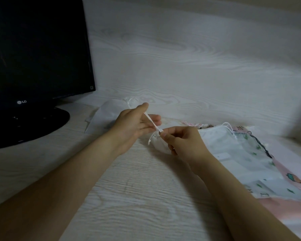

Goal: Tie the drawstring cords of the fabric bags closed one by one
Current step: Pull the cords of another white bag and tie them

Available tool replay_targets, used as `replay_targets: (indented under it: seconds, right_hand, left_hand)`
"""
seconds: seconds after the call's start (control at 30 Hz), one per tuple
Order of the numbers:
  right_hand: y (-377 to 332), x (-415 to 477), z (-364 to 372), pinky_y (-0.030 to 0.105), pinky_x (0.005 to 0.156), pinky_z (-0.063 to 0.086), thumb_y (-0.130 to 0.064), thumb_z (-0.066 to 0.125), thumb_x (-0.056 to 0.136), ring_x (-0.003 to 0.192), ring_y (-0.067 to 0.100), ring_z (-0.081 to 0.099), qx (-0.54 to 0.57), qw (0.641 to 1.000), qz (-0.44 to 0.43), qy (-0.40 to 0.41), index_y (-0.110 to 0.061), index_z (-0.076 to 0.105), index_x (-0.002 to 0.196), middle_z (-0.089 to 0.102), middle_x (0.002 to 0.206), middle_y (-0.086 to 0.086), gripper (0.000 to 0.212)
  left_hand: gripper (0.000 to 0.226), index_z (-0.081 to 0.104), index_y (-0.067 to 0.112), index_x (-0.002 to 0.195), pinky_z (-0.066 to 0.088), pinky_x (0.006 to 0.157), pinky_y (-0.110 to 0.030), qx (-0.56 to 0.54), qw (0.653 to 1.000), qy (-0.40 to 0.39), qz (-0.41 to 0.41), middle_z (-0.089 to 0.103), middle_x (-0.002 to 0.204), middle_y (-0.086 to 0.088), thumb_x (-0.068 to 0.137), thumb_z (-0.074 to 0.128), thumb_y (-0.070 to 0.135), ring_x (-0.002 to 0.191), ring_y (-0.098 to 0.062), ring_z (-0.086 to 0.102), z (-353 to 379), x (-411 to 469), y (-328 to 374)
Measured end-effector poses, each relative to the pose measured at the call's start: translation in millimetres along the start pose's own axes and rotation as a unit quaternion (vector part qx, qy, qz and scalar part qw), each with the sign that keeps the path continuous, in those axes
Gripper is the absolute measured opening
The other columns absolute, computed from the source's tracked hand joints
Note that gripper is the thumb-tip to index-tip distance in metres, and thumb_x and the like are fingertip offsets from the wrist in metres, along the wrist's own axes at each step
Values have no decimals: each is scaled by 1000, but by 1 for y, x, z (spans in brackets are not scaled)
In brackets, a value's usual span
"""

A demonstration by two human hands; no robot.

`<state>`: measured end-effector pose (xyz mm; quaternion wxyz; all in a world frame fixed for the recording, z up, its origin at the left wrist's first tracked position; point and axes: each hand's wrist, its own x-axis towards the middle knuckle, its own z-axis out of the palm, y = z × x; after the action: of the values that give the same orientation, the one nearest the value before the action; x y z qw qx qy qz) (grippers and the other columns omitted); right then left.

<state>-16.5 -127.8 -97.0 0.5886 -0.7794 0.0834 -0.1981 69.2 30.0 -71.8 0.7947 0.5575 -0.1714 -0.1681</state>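
Right hand (182, 141) pinching cord (151, 121), woodgrain desk (137, 197), monitor (36, 49)

1. Black monitor (38, 49), lower bezel, left of centre: brand lettering "LG" (24, 101) in pale grey, with a round logo mark (19, 102) just beside it on the left. This is the only legible text.
2. Same monitor, lower right corner of the bezel: 1 small square mark (92, 87), too small to read.
3. Sheer bag (236, 153) at the right, printed with small green figures: a white rectangular label (223, 156) shows through the fabric; any wording on it cannot be made out.
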Motion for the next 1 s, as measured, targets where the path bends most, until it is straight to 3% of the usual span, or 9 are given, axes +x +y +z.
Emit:
replay_targets:
  seconds: [0.07,0.13,0.2,0.27,0.33,0.4,0.67,0.83,1.0]
  right_hand:
    - [0,0,0,28,50,40,-13,74,95,52,13,46,7,1000,-16,-8,-7,80,90,56,57,3,10]
    - [0,0,0,28,50,40,-11,75,93,53,14,45,19,999,-27,-7,-6,81,91,58,61,6,8]
    - [1,1,-2,27,51,43,-9,77,91,52,13,48,12,999,-31,9,-7,81,93,64,65,6,5]
    - [5,4,-4,24,58,48,-12,79,90,55,7,58,-59,996,-56,36,-11,82,96,73,72,-3,7]
    - [7,6,-4,14,70,50,-15,78,90,69,-2,67,-175,978,-103,57,-16,83,98,76,81,-12,9]
    - [6,6,-2,6,71,45,-14,74,90,77,-8,66,-254,954,-145,70,-21,83,92,75,83,-17,11]
    - [4,4,2,36,76,58,-9,67,86,83,9,68,-314,936,-124,102,-21,78,85,74,83,-13,16]
    - [0,1,4,32,68,44,-14,61,90,90,17,61,-381,915,-83,103,-25,70,91,68,92,-12,14]
    - [-10,-3,11,35,67,41,-6,55,86,89,25,60,-456,879,-102,96,-25,53,101,66,100,-4,24]
  left_hand:
    - [33,55,11,86,61,89,-44,-107,994,-14,-33,65,74,-9,109,55,34,79,-24,77,1,0,2]
    - [44,42,19,70,59,80,-39,-154,987,-4,-42,41,63,0,109,56,36,56,-15,53,-1,2,4]
    - [49,36,23,66,51,67,-33,-165,985,15,-42,30,62,3,108,57,38,52,-12,32,-3,4,5]
    - [51,34,24,65,44,62,-30,-144,988,26,-41,28,63,3,108,57,40,51,-12,25,-5,6,5]
    - [50,34,25,66,39,58,-30,-113,992,34,-38,24,63,3,108,57,40,52,-12,22,-6,6,3]
    - [49,33,25,68,34,56,-31,-83,996,34,-28,21,63,2,108,57,39,52,-13,20,-7,7,1]
    - [47,32,23,67,27,51,-31,-9,998,56,-35,22,56,4,108,55,24,46,-11,20,-4,4,-3]
    - [33,38,19,75,22,48,-28,-18,992,93,-79,24,54,5,102,57,18,40,-11,20,-3,4,-4]
    - [33,37,19,75,21,48,-27,-46,991,95,-83,24,57,4,104,53,16,40,-11,19,-1,3,-2]
